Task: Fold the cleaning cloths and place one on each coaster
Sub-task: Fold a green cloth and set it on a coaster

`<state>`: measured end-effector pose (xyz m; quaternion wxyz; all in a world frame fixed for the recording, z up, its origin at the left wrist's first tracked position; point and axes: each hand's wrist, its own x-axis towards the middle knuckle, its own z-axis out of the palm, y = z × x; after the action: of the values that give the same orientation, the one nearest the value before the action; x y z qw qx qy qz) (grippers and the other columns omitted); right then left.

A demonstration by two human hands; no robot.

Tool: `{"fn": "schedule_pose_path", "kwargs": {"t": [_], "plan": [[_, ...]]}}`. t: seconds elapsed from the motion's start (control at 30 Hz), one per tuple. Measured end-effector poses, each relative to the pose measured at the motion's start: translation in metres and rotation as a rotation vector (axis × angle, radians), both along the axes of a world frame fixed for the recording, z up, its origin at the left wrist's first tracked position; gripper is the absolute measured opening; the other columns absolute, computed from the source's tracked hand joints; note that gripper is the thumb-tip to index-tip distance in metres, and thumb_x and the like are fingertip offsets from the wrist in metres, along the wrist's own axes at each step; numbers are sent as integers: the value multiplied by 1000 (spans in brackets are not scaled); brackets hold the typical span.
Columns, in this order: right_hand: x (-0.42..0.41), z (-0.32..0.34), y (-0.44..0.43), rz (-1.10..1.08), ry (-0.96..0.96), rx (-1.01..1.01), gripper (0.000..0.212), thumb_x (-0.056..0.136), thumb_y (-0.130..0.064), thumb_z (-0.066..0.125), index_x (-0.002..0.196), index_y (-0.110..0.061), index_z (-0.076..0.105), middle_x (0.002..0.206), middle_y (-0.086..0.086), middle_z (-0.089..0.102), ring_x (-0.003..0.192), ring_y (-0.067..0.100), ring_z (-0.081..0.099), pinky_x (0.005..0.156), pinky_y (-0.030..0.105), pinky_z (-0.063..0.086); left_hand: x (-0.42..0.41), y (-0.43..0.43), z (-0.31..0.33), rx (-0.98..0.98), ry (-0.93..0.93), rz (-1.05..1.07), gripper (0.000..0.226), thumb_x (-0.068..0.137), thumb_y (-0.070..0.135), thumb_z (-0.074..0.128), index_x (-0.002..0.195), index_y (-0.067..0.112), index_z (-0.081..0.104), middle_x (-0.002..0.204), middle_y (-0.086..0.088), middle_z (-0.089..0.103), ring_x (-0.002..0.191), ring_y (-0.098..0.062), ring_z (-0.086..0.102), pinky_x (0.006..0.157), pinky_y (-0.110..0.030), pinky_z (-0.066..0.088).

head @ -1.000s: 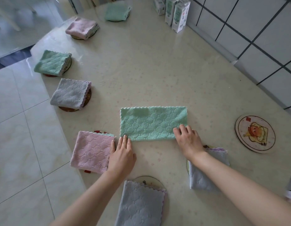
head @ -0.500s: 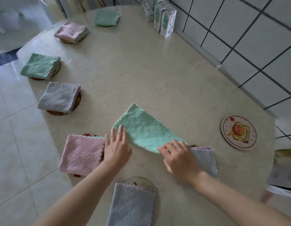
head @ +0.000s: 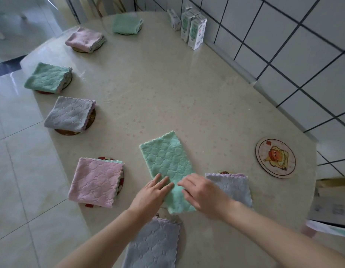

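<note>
The green cloth (head: 168, 167) is now turned lengthwise on the counter (head: 167, 89) instead of sideways, with the left hand (head: 151, 194) and right hand (head: 203, 194) flat on its near end, fingers spread, gripping nothing.

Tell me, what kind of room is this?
Probably a home kitchen or dining area: a rounded table against a white tiled wall, drink cartons standing by it, glossy floor tiles.

Half-folded cloth (head: 166, 161) at table (head: 187, 89) front — bare coaster (head: 275, 157) right, cartons (head: 193, 28) behind, by wall.
</note>
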<state>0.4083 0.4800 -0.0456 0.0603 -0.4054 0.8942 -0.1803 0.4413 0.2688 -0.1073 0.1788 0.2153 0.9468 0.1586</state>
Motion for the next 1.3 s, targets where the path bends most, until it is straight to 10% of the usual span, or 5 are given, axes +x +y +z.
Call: {"fn": "schedule_pose_path", "kwargs": {"t": [0.27, 0.57, 0.77, 0.87, 1.3], "plan": [[-26, -44, 25, 229, 3, 290, 61, 57, -6, 74, 116, -16, 61, 119, 8, 64, 109, 23, 63, 83, 33, 56, -2, -46, 6, 165, -61, -142, 55, 89, 12, 55, 141, 24, 44, 150, 5, 35, 143, -17, 17, 117, -32, 8], [-27, -63, 24, 188, -2, 195, 56, 76, -34, 53, 130, -18, 46, 121, 1, 58, 111, 19, 55, 94, 31, 47, -15, -43, 29, 262, -161, 250, 44, 83, -1, 56, 120, 21, 65, 111, 0, 71, 101, -14, 66, 81, -11, 43], [-43, -52, 5, -363, -525, -213, 27, 78, -39, 52, 96, -22, 64, 88, -6, 67, 81, 10, 60, 69, 28, 46, -59, -32, 35, 269, -421, 708, 29, 95, 25, 48, 91, 4, 68, 79, -11, 68, 66, -27, 65, 48, -28, 49], [-58, -53, -6, -628, -648, -240, 31, 90, -34, 55, 64, -20, 45, 56, -6, 44, 58, 13, 41, 56, 31, 30, -74, -30, 23, 381, -563, 852, 36, 96, 40, 46, 98, 12, 69, 91, -14, 72, 60, -20, 65, 38, -23, 44], [-65, -58, -18, -769, -581, -106, 31, 92, -36, 53, 69, -16, 46, 57, -5, 48, 64, 24, 50, 59, 33, 34, -60, -30, 6, 551, -504, 985, 25, 97, 34, 49, 93, 18, 67, 72, -8, 63, 54, -16, 59, 48, -30, 53]]}}
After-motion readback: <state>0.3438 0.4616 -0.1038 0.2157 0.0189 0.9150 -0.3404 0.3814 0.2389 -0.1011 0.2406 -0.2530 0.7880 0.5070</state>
